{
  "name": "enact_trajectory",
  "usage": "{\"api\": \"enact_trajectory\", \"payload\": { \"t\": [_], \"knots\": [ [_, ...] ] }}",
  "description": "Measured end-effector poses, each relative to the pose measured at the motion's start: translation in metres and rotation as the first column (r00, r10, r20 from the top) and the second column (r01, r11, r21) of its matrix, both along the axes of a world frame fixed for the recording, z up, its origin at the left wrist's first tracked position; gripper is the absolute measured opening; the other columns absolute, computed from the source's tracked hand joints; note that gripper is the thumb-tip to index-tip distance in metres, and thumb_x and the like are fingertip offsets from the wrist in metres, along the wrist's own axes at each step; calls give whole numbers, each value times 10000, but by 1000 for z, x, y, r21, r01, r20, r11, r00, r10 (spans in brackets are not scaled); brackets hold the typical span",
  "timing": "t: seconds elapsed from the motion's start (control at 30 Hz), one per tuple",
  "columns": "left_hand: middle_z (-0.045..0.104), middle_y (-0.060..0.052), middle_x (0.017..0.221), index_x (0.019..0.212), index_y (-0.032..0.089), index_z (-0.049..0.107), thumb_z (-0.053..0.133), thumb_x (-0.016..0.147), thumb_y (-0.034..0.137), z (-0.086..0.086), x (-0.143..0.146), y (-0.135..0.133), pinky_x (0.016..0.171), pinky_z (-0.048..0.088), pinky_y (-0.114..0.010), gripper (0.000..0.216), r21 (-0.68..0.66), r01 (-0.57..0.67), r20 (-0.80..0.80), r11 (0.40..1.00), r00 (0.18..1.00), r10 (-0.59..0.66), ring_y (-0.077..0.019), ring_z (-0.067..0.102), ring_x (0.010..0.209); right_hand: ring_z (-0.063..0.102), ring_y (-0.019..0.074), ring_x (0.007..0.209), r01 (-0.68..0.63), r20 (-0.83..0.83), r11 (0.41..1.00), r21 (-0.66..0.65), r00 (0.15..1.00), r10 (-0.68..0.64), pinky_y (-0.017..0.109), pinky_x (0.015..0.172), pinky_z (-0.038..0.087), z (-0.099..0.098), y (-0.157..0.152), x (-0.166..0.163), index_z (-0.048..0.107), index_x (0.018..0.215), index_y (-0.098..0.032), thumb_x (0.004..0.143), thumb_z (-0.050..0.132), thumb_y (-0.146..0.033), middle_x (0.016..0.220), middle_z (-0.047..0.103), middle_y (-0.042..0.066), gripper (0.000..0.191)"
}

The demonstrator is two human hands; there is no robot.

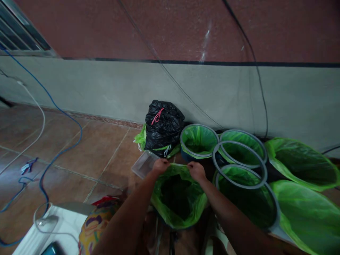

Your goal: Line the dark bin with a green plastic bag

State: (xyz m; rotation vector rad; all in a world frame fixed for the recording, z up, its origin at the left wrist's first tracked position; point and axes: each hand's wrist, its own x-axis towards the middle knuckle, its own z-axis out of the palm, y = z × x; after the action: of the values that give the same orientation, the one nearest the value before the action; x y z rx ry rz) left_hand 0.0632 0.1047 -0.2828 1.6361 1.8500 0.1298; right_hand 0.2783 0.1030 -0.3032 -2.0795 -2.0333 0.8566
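Our left hand point(160, 165) and right hand point(196, 170) pinch the green bag liner's point(177, 209) far rim, fingers seemingly clamped; overpulling could tear the thin plastic.

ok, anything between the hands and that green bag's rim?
No. Both hands already grip the far rim of the green bag: left hand, right hand. Nothing visible lies between them and it. The clear tray sits just beyond the left hand, off the rim.
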Motion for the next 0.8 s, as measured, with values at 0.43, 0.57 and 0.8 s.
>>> {"api": "enact_trajectory", "payload": {
  "t": [0.43, 0.57, 0.8],
  "knots": [
    [573, -7, 557, 651, 108, 681, 552, 801, 270, -15, -30, -14, 621, 357, -219, 256, -54, -83, 100, 995, 991, 88, -113, 513, 618, 656, 194, 929, 57, -256, 996, -72, 964, -74, 275, 837, 460, -27, -10, 30, 736, 897, -181, 789, 492, -231, 958, 734, 61, 271],
    [567, -18, 554, 608, 115, 659, 564, 791, 268, -12, -43, -27, 609, 353, -233, 257, -76, -119, 83, 990, 989, 125, -124, 520, 619, 665, 210, 897, 132, -311, 986, -106, 937, -159, 280, 804, 471, -27, -28, 47, 739, 853, -166, 750, 522, -235, 917, 738, 74, 251],
    [624, -38, 630, 663, 131, 677, 567, 780, 312, -10, -51, -56, 590, 374, -232, 242, -100, -260, 55, 960, 962, 266, -149, 584, 667, 656, 239, 883, 390, -347, 912, -125, 844, -409, 330, 812, 462, -31, -66, 58, 717, 812, -170, 725, 556, -283, 900, 727, 103, 215]
  ]
}}
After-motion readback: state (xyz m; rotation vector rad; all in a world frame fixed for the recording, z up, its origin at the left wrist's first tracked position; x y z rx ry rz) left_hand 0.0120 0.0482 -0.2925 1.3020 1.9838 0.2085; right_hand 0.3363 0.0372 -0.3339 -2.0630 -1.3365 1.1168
